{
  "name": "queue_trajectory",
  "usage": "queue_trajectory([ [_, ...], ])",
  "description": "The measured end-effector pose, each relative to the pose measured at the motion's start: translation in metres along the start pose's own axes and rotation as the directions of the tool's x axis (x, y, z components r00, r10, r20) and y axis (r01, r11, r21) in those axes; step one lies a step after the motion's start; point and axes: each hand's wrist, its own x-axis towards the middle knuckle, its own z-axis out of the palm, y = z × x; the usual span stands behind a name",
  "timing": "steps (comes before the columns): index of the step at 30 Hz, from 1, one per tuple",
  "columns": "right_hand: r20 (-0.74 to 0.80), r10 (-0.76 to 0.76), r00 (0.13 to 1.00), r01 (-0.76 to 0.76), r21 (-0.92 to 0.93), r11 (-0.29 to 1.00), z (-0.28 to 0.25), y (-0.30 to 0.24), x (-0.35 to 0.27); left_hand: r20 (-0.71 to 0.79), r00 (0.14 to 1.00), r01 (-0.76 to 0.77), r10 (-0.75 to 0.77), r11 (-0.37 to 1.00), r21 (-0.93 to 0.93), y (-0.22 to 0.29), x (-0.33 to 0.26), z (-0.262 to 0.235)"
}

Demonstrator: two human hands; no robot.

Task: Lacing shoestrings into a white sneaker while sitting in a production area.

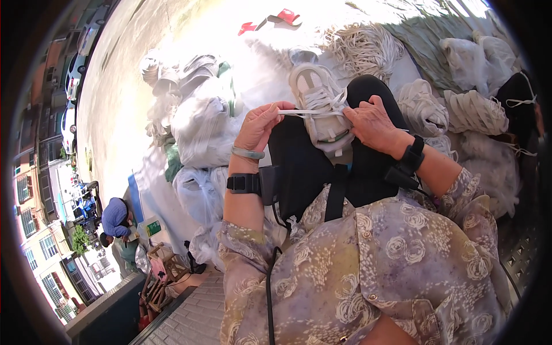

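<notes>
Lacing a shoe by hand. The pale grey-and-white, mesh-fronted sneaker [325, 126] lies between the two hands, toe pointing away from the body, against the black-trousered legs [299, 155]. The left hand [257, 127] pinches the flat white lace [294, 112] between thumb and fingertips, drawing a nearly straight length out beside the shoe. The right hand [374, 125] is curled in at the shoe's opposite edge; whether it grips lace or upper cannot be told. For a neat result, the lace is best kept flat and untwisted, the pull even, and the shoe steadied by the right hand so that it does not roll between the legs.

Hard to make out: the lace tips, covered by the left fingers; the right thumb's contact point; the eyelets, lost beneath crossing strands; and the contents of the cloudy plastic bag [201, 129] left of the left hand, blurred by film and glare.
</notes>
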Motion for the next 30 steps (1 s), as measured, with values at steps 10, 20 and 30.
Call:
queue_trajectory([
  [10,-0.105,-0.080,0.991,0.090,0.093,0.992,-0.026,0.020,-0.013,-0.005,0.988,-0.152,0.152,0.987,-0.055,-0.013,-0.010,0.007],
  [20,0.092,0.247,0.965,-0.252,0.053,0.966,-0.092,0.090,-0.126,-0.124,0.851,-0.109,0.511,0.402,0.909,-0.060,0.018,0.031],
  [30,0.106,0.177,0.978,-0.158,-0.169,0.973,-0.074,0.099,-0.132,-0.135,0.795,-0.086,0.592,0.330,0.940,-0.075,0.018,0.040],
])
